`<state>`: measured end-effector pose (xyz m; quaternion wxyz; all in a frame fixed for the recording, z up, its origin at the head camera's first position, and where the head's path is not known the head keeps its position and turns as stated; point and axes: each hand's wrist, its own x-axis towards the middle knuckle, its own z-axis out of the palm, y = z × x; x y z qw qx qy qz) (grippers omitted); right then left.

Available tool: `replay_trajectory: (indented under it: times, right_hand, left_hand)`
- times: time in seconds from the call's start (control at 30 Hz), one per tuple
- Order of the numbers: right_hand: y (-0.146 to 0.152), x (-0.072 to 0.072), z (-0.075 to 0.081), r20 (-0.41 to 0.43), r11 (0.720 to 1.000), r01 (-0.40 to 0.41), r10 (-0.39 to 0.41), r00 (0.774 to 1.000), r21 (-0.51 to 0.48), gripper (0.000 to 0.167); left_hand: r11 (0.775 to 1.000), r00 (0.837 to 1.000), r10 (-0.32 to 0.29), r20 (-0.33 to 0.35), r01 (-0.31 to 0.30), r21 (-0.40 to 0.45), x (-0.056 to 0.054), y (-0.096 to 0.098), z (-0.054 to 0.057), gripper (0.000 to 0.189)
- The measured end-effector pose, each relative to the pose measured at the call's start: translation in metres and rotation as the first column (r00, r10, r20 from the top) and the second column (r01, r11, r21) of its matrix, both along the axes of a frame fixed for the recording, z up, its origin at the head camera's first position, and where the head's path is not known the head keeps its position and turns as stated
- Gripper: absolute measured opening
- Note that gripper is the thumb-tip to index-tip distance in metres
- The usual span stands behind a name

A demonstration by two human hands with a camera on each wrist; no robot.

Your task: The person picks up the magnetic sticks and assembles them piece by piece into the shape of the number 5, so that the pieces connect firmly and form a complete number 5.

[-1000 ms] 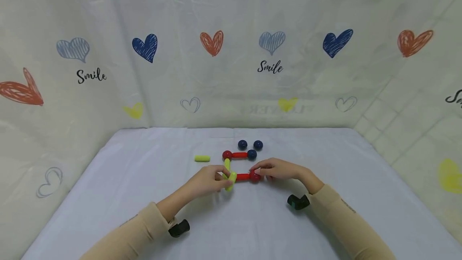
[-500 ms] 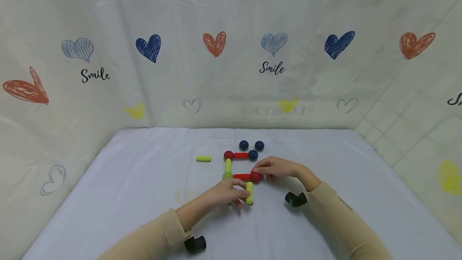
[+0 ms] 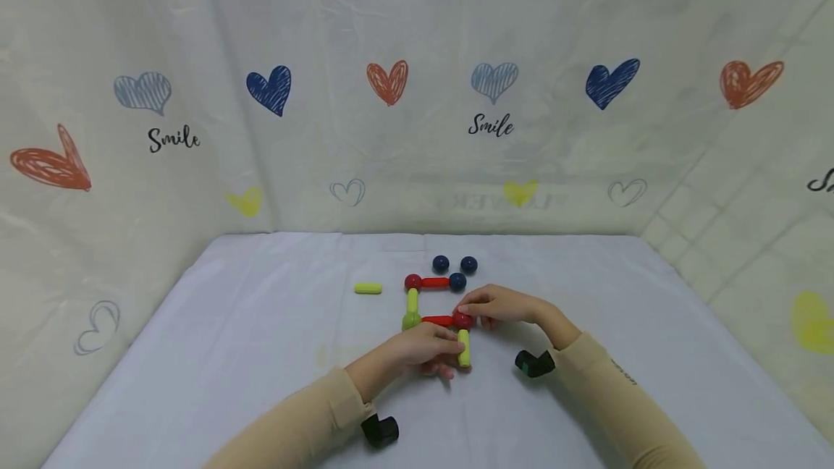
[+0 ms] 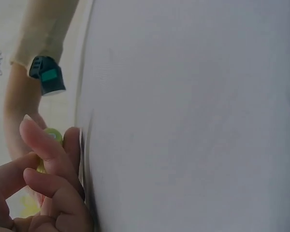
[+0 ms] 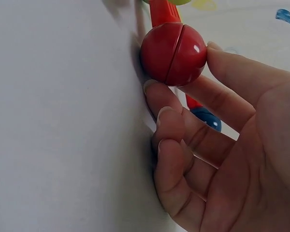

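My right hand [image 3: 500, 304] pinches a red ball [image 5: 171, 54] between thumb and fingers. A red rod [image 3: 437, 320] joins that ball to a green ball [image 3: 411, 321]. From there a yellow-green rod [image 3: 413, 301] runs back to another red ball [image 3: 413, 282], which a second red rod links to a dark blue ball [image 3: 457, 281]. My left hand [image 3: 423, 350] holds a yellow-green stick [image 3: 464, 348] between thumb and fingers, its far end right at the near side of the held red ball. In the left wrist view fingers mostly hide this stick [image 4: 54, 134].
Behind the joined pieces lie two loose dark blue balls, one left [image 3: 440, 263] and one right [image 3: 468, 265]. A loose yellow-green rod [image 3: 368, 288] lies to the left on the white tablecloth [image 3: 274, 324]. A printed curtain [image 3: 417, 165] hangs behind the table.
My left hand has moved right with the yellow-green stick, from over the green ball to just in front of the red ball, turning the stick to point away. My right hand stays on the red ball.
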<state>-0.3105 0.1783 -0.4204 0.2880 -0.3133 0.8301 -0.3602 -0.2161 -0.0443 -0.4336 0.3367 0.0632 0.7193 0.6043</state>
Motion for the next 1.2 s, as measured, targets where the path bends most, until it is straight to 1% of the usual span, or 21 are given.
replay_trajectory:
  times: [0.17, 0.3, 0.53, 0.73, 0.9, 1.2]
  right_hand:
    - [0.0, -0.002, -0.002, -0.001, 1.0, 0.0, 0.0, 1.0, -0.003, 0.029]
    - [-0.001, -0.001, -0.002, 0.001, 1.0, -0.006, 0.006, 1.0, -0.018, 0.029]
    - [0.0, 0.0, -0.003, 0.005, 1.0, 0.006, -0.005, 1.0, -0.03, 0.029]
    - [0.0, -0.001, -0.005, 0.007, 0.999, 0.021, -0.021, 1.0, -0.037, 0.03]
    - [0.0, -0.001, -0.005, 0.007, 0.999, 0.03, -0.029, 1.0, -0.037, 0.029]
    - [0.0, 0.0, -0.005, 0.006, 0.999, 0.029, -0.028, 1.0, -0.039, 0.029]
  left_hand:
    - [1.0, 0.999, -0.01, 0.036, 0.01, 0.017, -0.003, 0.003, 0.001, 0.023]
    - [0.999, 0.997, 0.015, 0.077, -0.019, 0.043, -0.005, 0.006, 0.002, 0.023]
    - [0.997, 0.994, 0.032, 0.108, -0.039, 0.066, -0.006, 0.01, 0.002, 0.022]
    - [0.995, 0.991, 0.06, 0.122, -0.068, 0.067, -0.005, 0.011, -0.001, 0.023]
    - [0.994, 0.99, 0.063, 0.13, -0.075, 0.084, -0.006, 0.012, -0.002, 0.025]
    - [0.988, 0.982, 0.068, 0.175, -0.091, 0.123, 0.0, 0.011, 0.004, 0.026]
